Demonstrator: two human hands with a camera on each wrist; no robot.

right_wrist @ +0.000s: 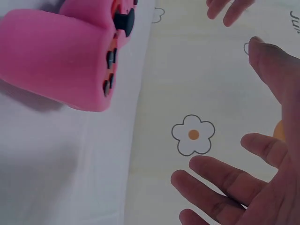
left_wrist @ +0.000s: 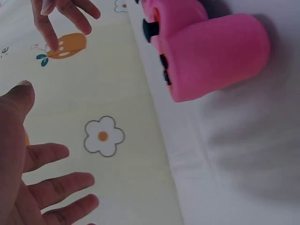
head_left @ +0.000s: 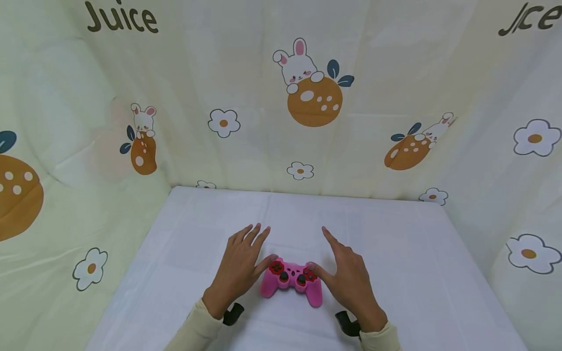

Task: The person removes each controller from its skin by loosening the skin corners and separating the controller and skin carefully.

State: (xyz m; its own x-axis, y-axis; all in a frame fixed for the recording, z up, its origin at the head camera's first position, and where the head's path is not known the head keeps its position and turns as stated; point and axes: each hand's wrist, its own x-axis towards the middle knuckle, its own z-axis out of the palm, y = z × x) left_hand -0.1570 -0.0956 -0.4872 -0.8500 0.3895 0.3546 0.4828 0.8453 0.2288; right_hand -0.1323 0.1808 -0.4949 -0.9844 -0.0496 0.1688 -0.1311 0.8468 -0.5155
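Observation:
A pink game controller (head_left: 293,274) with red button areas and black thumbsticks lies face up on the white table. My left hand (head_left: 239,265) hovers at its left side, fingers spread and thumb over the controller's corner in the head view. On the other side my right hand (head_left: 350,275) is held likewise, its thumb overlapping the right buttons from above. Both wrist views show a gap between the hands and the controller (left_wrist: 215,56), which sits below them. Neither palm holds anything, and the fingers (right_wrist: 225,180) are extended and apart.
The white-covered table (head_left: 395,253) reaches back to a cream curtain (head_left: 246,73) printed with bunnies, oranges and flowers, which also hangs along both sides. A black strap piece (head_left: 233,314) sits at the left wrist, another black piece (head_left: 348,324) at the right.

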